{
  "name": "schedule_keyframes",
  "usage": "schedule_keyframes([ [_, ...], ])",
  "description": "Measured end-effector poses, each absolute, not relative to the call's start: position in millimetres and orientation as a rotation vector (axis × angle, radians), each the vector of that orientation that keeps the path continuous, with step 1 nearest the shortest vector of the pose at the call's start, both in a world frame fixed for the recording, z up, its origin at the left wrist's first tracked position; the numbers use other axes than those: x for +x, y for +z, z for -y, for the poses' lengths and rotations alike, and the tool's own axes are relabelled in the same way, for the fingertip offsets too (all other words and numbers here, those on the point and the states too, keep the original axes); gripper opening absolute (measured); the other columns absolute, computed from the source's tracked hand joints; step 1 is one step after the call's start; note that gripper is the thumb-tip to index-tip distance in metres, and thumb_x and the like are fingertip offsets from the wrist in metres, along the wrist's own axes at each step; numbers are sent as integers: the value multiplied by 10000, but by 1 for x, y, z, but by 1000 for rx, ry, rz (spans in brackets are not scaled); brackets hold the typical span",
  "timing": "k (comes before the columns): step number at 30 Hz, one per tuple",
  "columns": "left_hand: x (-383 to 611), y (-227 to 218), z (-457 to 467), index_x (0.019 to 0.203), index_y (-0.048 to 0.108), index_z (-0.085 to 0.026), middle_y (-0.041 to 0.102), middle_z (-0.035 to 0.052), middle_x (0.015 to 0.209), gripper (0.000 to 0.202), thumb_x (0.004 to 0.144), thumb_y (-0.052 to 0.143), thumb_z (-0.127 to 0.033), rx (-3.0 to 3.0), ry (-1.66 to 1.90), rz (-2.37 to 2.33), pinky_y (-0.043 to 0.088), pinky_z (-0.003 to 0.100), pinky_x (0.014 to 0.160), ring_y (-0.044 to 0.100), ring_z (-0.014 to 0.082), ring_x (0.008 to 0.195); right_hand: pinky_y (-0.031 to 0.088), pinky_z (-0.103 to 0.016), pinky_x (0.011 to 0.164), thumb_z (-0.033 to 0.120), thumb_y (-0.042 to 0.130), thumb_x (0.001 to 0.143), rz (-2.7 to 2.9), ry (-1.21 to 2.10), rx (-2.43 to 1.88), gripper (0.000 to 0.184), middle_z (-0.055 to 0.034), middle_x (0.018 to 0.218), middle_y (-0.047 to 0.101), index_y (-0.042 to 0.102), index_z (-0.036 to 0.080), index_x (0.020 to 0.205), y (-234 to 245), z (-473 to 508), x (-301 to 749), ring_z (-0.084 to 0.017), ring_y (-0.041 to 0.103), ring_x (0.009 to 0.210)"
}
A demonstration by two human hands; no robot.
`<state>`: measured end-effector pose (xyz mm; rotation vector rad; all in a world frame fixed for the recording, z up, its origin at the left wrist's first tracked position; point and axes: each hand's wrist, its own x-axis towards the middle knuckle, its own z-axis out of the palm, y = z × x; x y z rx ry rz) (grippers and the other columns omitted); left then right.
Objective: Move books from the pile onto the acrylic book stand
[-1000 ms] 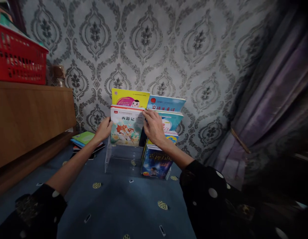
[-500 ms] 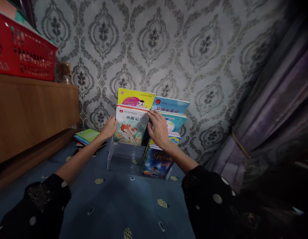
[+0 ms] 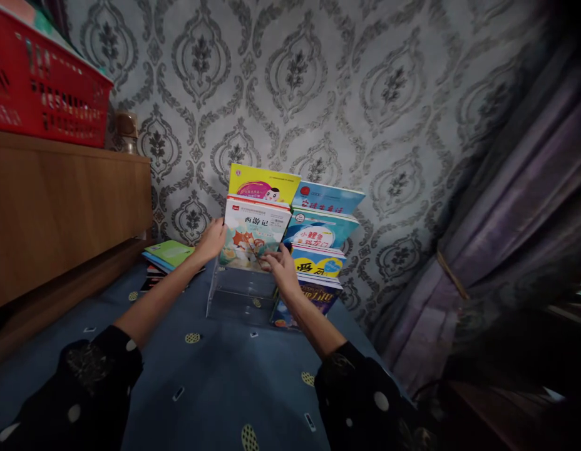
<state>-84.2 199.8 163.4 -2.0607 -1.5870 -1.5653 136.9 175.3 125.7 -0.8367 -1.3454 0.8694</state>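
Observation:
A clear tiered book rack (image 3: 238, 299) stands on the blue cloth against the wall. A white picture book (image 3: 255, 230) sits in its left column, under a yellow book (image 3: 262, 183). My left hand (image 3: 211, 240) grips the white book's left edge, fingers curled round it. At the book's lower right corner is my right hand (image 3: 280, 266), fingers bent and touching it. The right column holds several overlapping blue and yellow books (image 3: 321, 241).
A wooden cabinet (image 3: 60, 213) stands at the left with a red basket (image 3: 41, 81) on top. A short stack of books (image 3: 168, 258) lies on the cloth by the wall. Purple curtains (image 3: 501, 213) hang at the right. Patterned wallpaper is behind the rack.
My right hand has dropped from the white book's upper right corner to its lower right corner, uncovering the right column's books. The left hand stays on the left edge.

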Motion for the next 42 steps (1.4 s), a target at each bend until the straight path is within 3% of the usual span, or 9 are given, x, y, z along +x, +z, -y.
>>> schedule_keyframes([
  [8,-80,163,-196,1031,615,-177,625,123,997,222,941,412,-178,-2075,-1570,1582,474,419,965,606,288,1028,567,-310,568,366,620,672,1282,908,-860,666,-66,913,710,479,179,1296,119,-178,137,-253,709,856],
  [22,-79,164,-195,1006,612,-164,604,123,968,225,944,396,-150,-2080,-1569,1583,471,411,964,601,290,1015,576,-371,636,309,577,714,1345,848,-861,535,-44,857,713,483,179,1224,117,-177,138,-254,721,798],
  [28,-83,162,-197,984,620,-163,617,114,966,215,941,409,-171,-2105,-1624,1558,474,407,956,604,278,1005,550,-323,609,311,586,700,1336,869,-864,566,-24,828,694,466,171,1234,117,-179,139,-230,705,767],
  [37,-90,197,-202,1112,626,-130,711,78,1068,305,914,514,-333,-2388,-2242,1197,514,346,890,639,218,991,541,-301,588,273,591,714,1337,876,-876,615,-22,829,700,446,177,1304,114,-177,134,-230,706,777],
  [42,-94,211,-201,1059,659,-116,729,78,1056,349,851,591,-387,-2532,-2310,1105,529,311,789,656,213,922,547,-301,608,255,592,733,1355,874,-883,628,-31,837,713,433,162,1333,114,-176,134,-230,711,794],
])
